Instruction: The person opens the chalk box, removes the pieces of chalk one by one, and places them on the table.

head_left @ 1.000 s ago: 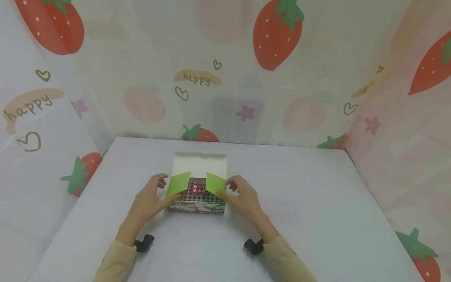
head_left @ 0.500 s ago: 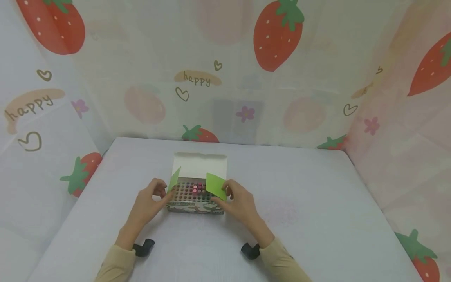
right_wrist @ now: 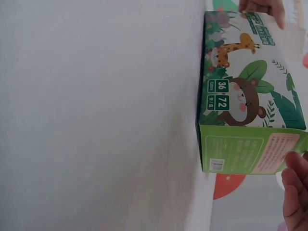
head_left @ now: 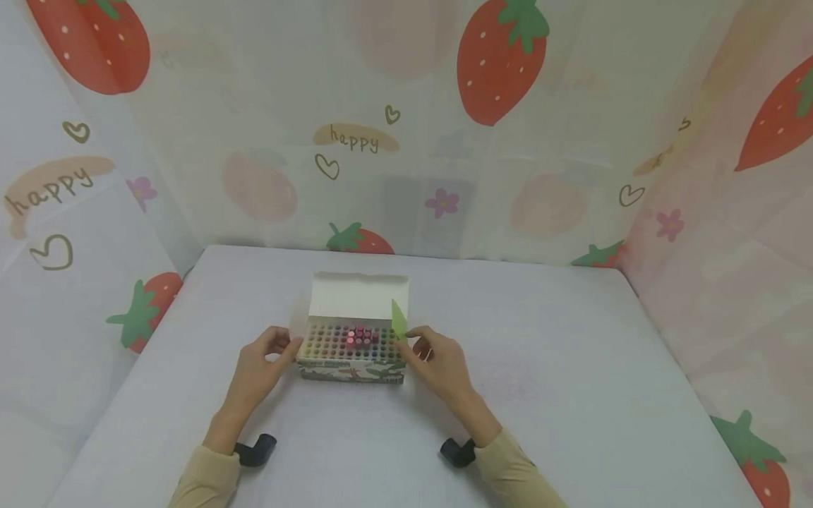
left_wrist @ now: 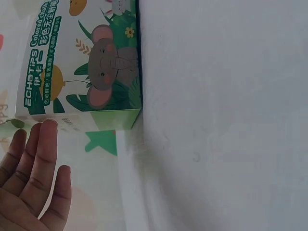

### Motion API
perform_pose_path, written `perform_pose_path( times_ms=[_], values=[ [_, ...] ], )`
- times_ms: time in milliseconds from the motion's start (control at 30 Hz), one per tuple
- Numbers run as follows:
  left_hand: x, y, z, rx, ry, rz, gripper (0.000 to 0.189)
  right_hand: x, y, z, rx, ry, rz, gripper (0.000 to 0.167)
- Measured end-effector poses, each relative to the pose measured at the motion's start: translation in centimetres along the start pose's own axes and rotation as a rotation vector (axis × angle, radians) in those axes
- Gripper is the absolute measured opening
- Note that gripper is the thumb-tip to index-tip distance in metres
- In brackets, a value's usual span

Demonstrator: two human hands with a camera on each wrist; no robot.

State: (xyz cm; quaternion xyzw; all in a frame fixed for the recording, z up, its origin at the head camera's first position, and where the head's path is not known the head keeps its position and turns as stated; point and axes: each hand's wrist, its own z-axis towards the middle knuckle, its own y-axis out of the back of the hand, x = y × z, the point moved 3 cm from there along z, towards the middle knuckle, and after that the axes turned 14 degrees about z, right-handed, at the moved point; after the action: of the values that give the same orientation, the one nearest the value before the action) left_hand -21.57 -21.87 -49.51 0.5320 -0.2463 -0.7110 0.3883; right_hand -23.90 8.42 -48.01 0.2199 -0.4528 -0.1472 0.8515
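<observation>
A chalk box [head_left: 351, 372] printed with cartoon animals stands on the table, its white lid [head_left: 359, 295] raised at the back. Round chalk ends fill it in rows, and several pink sticks of chalk [head_left: 360, 337] stand higher than the others. My left hand [head_left: 259, 360] is at the box's left top edge; in the left wrist view its extended fingers [left_wrist: 45, 154] lie beside the end wall. With the right hand [head_left: 442, 361] I hold the upright green right flap [head_left: 398, 321] between thumb and fingers. The left flap [head_left: 297, 317] leans outward, pale and blurred.
A white cloth covers the table [head_left: 571, 381]. Strawberry-printed curtains [head_left: 406, 176] hang behind it and at both sides. A black wrist device [head_left: 256, 450] sits at the left cuff, and another black wrist device [head_left: 457, 452] at the right cuff.
The left green flap has swung outward off the chalk, and my left hand has drawn back to the left. The right flap has turned from leaning inward to upright, baring more chalk.
</observation>
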Motion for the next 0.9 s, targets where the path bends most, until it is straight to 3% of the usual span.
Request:
perform_pose_path(
  times_ms=[200, 300, 667, 900],
  values=[
    [0.4, -0.2, -0.3, 0.014, 0.036, -0.014, 0.033, 0.0, 0.8, -0.6, -0.053, 0.095, -0.045, 0.014],
    [0.5, -0.4, -0.4, 0.041, 0.062, -0.036, 0.036, -0.2, 1.0, -0.9, -0.065, 0.096, -0.027, 0.016],
    [0.6, -0.7, -1.0, 0.069, 0.109, -0.088, 0.039, -1.8, 0.7, -2.4, -0.078, -0.192, 0.287, 0.031],
    [0.8, -0.7, -1.3, 0.051, 0.103, -0.108, 0.036, -2.5, 0.6, -3.0, -0.072, -0.292, 0.38, 0.031]
  ],
)
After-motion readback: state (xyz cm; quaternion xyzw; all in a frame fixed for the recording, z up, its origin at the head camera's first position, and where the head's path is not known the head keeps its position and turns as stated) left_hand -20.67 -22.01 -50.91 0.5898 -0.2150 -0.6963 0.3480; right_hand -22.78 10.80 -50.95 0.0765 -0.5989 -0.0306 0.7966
